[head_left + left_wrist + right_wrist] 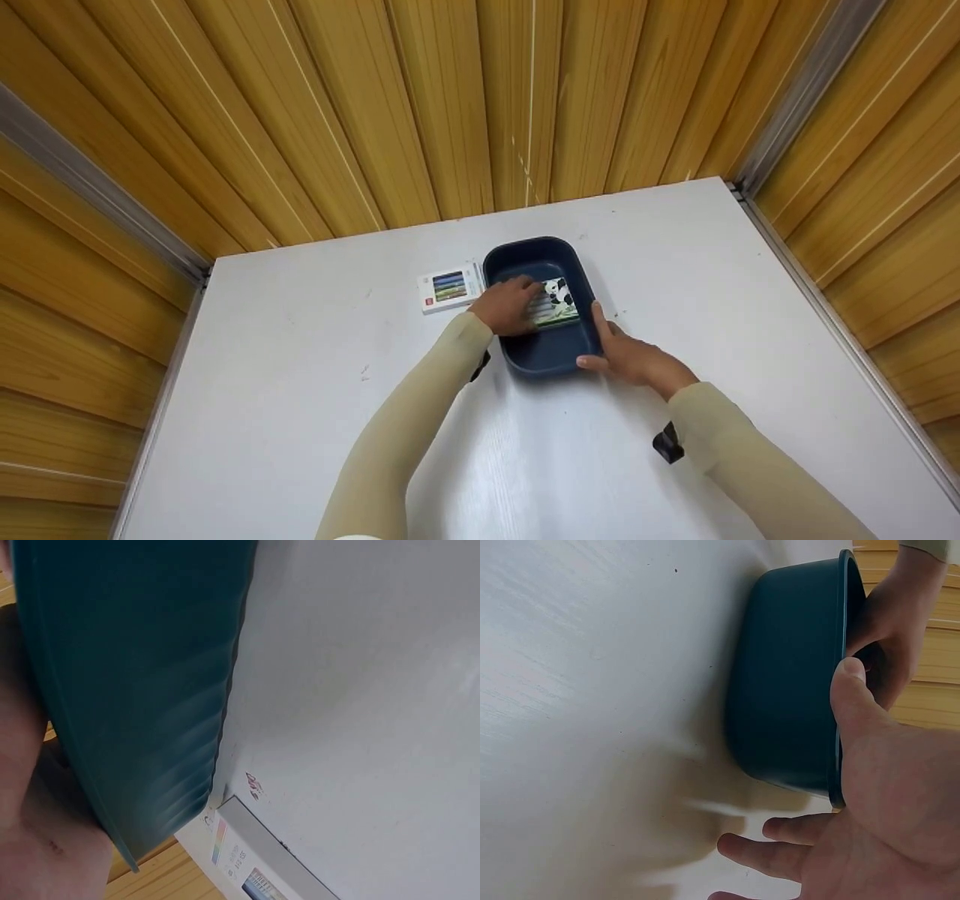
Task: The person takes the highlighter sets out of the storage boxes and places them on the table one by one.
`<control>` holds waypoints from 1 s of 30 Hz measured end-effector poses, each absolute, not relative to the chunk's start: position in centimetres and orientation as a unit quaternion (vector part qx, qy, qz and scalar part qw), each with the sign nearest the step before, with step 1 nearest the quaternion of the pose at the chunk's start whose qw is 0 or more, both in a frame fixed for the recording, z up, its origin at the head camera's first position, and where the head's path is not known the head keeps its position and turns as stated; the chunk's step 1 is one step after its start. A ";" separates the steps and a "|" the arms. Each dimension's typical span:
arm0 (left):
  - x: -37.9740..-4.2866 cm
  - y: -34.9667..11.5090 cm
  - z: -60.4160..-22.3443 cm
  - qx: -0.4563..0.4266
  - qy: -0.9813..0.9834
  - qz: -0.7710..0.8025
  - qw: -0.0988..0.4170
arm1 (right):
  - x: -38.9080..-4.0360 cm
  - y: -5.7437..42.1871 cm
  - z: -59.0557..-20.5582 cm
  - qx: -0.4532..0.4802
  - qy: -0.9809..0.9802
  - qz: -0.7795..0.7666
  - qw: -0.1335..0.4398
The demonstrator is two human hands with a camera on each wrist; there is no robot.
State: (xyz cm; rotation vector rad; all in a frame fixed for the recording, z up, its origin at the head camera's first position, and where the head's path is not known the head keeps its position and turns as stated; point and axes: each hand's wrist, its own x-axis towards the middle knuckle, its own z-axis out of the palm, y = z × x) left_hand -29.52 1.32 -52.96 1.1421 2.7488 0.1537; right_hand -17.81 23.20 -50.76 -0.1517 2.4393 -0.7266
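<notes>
Packet (559, 301), panda-printed, lies inside the dark-blue tub (551, 354); probably light and slick, best lifted by its edges. The left hand (507, 306) covers its left part, whether grasping I cannot tell; the right hand (636, 358), fingers spread, touches the tub's right near rim.
</notes>
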 end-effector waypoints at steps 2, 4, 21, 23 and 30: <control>-29.5 1.4 -53.0 0.384 0.919 0.050 0.080 | -17.8 23.2 -50.8 -0.056 0.915 -0.272 0.293; -29.5 1.4 -53.0 0.386 0.918 0.049 0.079 | -17.8 23.2 -50.8 -0.054 0.916 -0.268 0.293; -29.4 1.7 -52.6 0.380 0.919 0.044 0.090 | -17.9 23.3 -50.8 -0.048 0.919 -0.261 0.292; -29.4 1.8 -52.7 0.378 0.920 0.043 0.094 | -17.9 23.3 -50.8 -0.047 0.919 -0.261 0.291; -29.5 1.8 -52.9 0.374 0.921 0.044 0.101 | -17.8 23.3 -51.0 -0.049 0.917 -0.271 0.287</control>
